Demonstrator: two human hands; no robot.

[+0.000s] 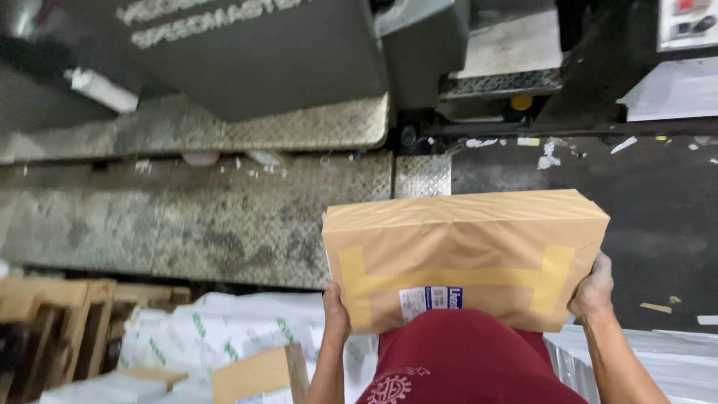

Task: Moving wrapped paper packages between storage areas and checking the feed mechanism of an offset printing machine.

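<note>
Head view: wrapped paper bundle (464, 254), underside hidden.

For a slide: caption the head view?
Both hands, left and right, carry a brown wrapped parcel past a metal step.

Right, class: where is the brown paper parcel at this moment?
In the head view, the parcel sits right of centre, held between the left hand and right hand, above the dark floor.
</note>
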